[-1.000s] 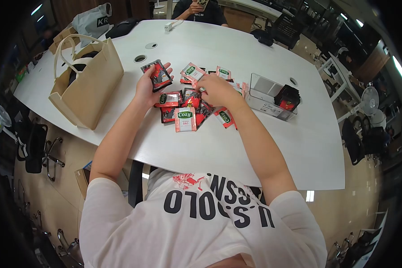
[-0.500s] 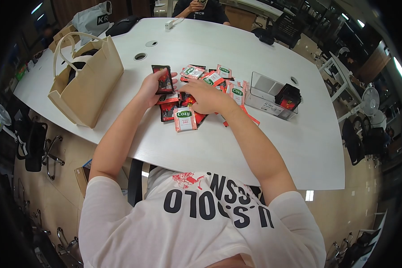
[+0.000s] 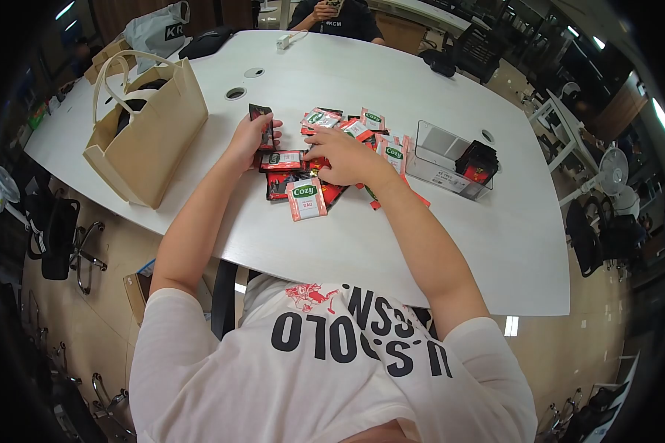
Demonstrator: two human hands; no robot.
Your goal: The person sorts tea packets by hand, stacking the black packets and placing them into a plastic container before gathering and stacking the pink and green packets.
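My left hand (image 3: pixel 253 140) is wrapped round a few black-and-red sachets (image 3: pixel 259 112), held upright at the left side of a loose pile. Over the pile's middle, my right hand (image 3: pixel 336 156) reaches in with bent fingers apart, fingertips right at the packets. Just below my left hand lies a pink-and-white sachet (image 3: pixel 282 160) on its side. A Cozy sachet (image 3: pixel 307 199) faces up at the pile's near edge, with black-and-red ones beneath and behind it. More Cozy sachets (image 3: pixel 391 150) lie to the right and behind my right hand, partly covered by it.
A clear plastic box (image 3: pixel 440 177) to the right holds black-and-red sachets (image 3: pixel 478 162) at its right end. On the left of the white table (image 3: pixel 488 258) stands a cream tote bag (image 3: pixel 162 136). Across the table, a person (image 3: pixel 340 22) holds something up near a white adapter (image 3: pixel 282 42).
My left hand has turned its sachets from face-on to nearly edge-on. My right hand has shifted slightly right, uncovering more of the pink-and-white sachet below my left hand.
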